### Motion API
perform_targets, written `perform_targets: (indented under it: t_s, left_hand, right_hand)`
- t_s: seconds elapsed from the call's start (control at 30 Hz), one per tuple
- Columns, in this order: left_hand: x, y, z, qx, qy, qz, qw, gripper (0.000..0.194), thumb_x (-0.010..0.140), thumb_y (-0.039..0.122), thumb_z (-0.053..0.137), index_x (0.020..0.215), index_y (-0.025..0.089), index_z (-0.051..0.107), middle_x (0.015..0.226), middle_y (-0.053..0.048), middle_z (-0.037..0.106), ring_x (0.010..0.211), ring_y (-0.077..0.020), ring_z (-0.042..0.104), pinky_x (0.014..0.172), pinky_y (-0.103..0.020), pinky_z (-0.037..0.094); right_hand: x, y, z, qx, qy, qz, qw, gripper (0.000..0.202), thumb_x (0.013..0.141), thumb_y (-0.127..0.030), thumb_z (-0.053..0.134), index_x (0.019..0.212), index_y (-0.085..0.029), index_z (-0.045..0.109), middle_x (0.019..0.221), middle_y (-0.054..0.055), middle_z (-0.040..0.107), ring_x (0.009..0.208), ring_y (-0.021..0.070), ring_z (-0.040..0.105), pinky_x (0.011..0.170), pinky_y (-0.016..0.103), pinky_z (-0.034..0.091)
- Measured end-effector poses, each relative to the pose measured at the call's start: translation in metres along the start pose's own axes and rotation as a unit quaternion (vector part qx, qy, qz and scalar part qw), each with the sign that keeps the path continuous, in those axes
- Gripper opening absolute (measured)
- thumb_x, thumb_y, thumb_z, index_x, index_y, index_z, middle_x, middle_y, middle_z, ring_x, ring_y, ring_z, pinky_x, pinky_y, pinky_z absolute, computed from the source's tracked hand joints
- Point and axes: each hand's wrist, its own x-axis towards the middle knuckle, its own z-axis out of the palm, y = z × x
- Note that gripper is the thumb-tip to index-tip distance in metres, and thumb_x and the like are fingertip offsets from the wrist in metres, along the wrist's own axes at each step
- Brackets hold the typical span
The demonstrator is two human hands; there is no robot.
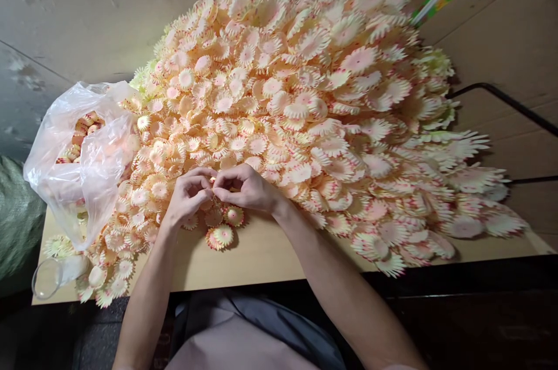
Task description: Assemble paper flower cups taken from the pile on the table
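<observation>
My left hand point(190, 193) and my right hand point(244, 186) meet at the front edge of a big heap of artificial flower pieces point(272, 87). Both are closed in a pinch, fingertips almost touching. What they pinch is small and mostly covered by the fingers, so I cannot make out its kind. The flower pieces are round, pale pink to cream, with fringed rims tipped in red. Just below my fingers, a fringed flower piece point(224, 235) lies on the table, with another flower piece point(234, 216) close behind it.
On the left stands a clear plastic bag point(102, 169) with rolled red-and-cream pieces point(87, 124) inside. A transparent cup point(47, 278) lies on its side at the table's point(270, 265) front left corner. A green sack point(17, 224) is at far left. Cardboard point(501, 38) and a black bar point(510, 99) flank the right.
</observation>
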Motion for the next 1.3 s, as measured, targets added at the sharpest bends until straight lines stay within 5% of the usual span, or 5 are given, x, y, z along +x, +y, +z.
perform_targets:
  t_s: [0.43,0.9,1.3]
  left_hand:
    - [0.0002,0.0062,0.0026,0.008,0.021,-0.018,1.0,0.021,0.063,0.02,0.058,0.046,0.016,0.048,0.095,-0.008,0.069,0.077,-0.0179,0.059,0.068,-0.03,0.044]
    - [-0.0006,0.0014,-0.0007,0.01,0.018,0.004,1.0,0.017,0.07,0.021,0.059,0.055,0.015,0.063,0.109,-0.008,0.069,0.091,-0.021,0.063,0.081,-0.033,0.047]
    - [-0.0004,0.0056,0.0019,0.015,0.027,-0.01,0.999,0.016,0.067,0.02,0.06,0.052,0.015,0.062,0.107,-0.009,0.069,0.084,-0.0192,0.063,0.073,-0.031,0.048]
  right_hand:
    - [-0.0003,0.0082,0.0026,-0.028,0.0,-0.008,1.0,0.01,0.079,-0.018,0.063,0.071,-0.013,0.066,0.06,-0.003,0.055,0.051,0.0065,0.04,0.049,0.021,0.035]
    - [0.0002,0.0017,0.0015,-0.048,0.029,-0.042,0.998,0.007,0.075,-0.011,0.063,0.07,-0.013,0.067,0.061,-0.003,0.06,0.051,0.0061,0.044,0.052,0.021,0.037]
    - [0.0,0.0058,0.0022,-0.057,0.021,-0.044,0.997,0.006,0.075,-0.013,0.063,0.071,-0.014,0.067,0.062,-0.002,0.06,0.053,0.0072,0.045,0.053,0.021,0.038]
